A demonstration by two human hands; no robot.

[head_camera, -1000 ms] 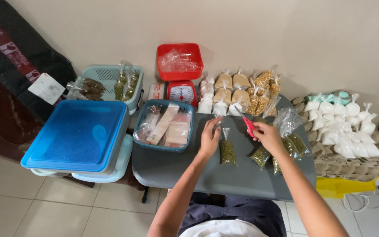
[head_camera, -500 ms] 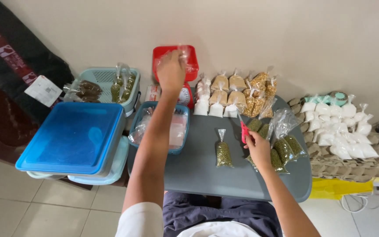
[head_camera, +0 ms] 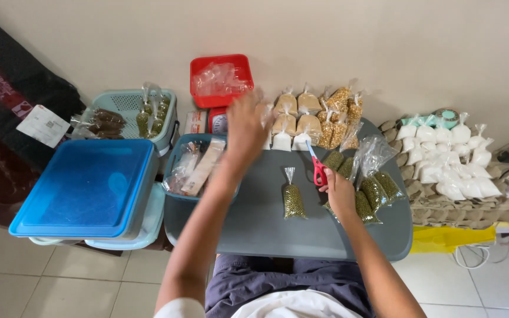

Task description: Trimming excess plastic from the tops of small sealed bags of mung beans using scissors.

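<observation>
Left hand: upper centre of frame, raised over the grey surface, fingers spread wide, blurred, holding nothing visible. Right hand: centre right, fingers closed around red-handled scissors, blades pointing up-frame. Small tied bag of green beans: lying on the surface, centre, just left of the right hand. Further green bean bags: right of that hand.

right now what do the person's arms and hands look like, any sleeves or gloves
Both arms are bare from wrist to upper arm, with no gloves, watch or rings to be seen. The left hand is motion-blurred, so fine detail is lost. The right hand is bare too. A white short sleeve edge shows at the left shoulder.
</observation>
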